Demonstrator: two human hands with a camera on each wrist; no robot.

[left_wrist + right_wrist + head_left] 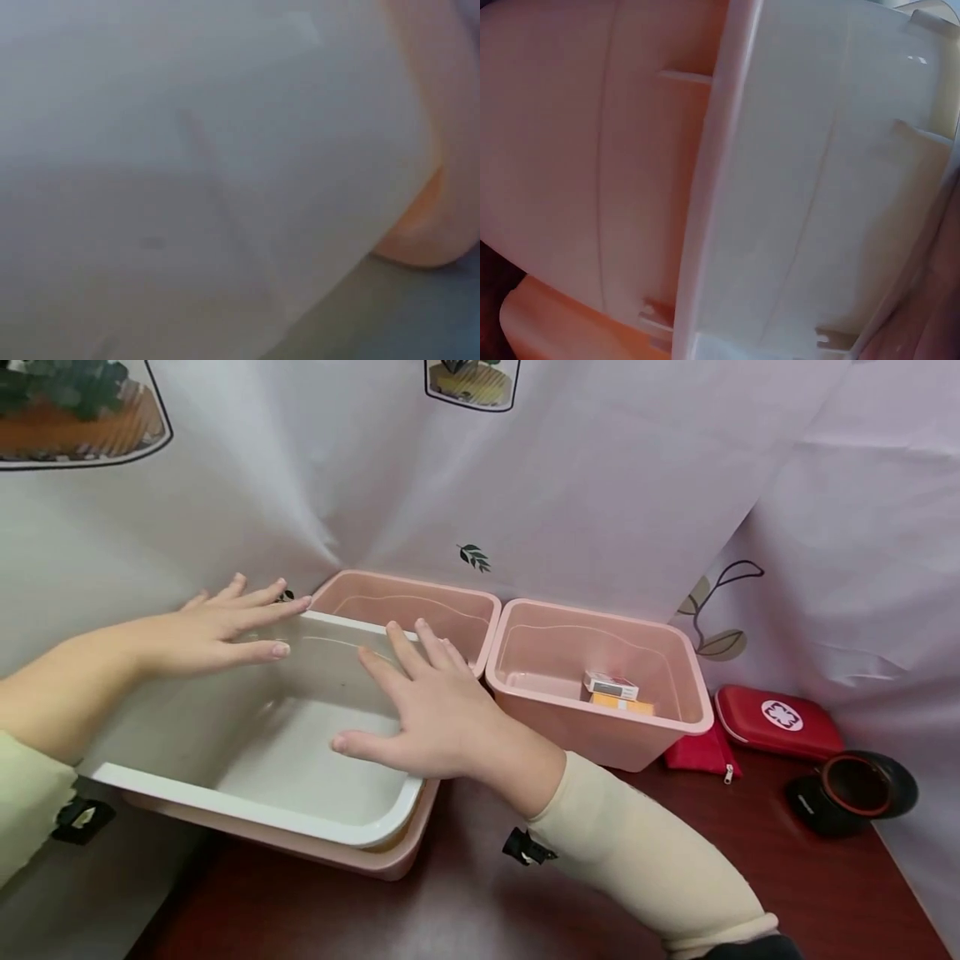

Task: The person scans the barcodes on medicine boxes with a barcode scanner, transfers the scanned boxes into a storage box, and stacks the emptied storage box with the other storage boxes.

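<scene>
A white plastic bin (pixel 247 807) sits nested inside a pink bin (pixel 393 862) at the left of the table, tilted in the head view. My left hand (pixel 221 631) is over its far left side with fingers straight and spread. Across the right rim of the white bin reaches my right hand (pixel 431 710), fingers extended and thumb out over the inside. Neither hand curls round anything. In the left wrist view the white wall (pixel 150 210) fills most of the picture, blurred. The right wrist view shows the white bin's outer side (pixel 795 172) above the pink rim (pixel 716 172).
Two more pink bins stand behind: one at the back (pixel 420 597), another to its right (pixel 600 727) holding small boxes (pixel 611 687). A red zip case (pixel 780 722), a red pouch (pixel 701 758) and a black cup-like object (pixel 851 793) lie at the right. Patterned cloth (pixel 600 502) hangs behind.
</scene>
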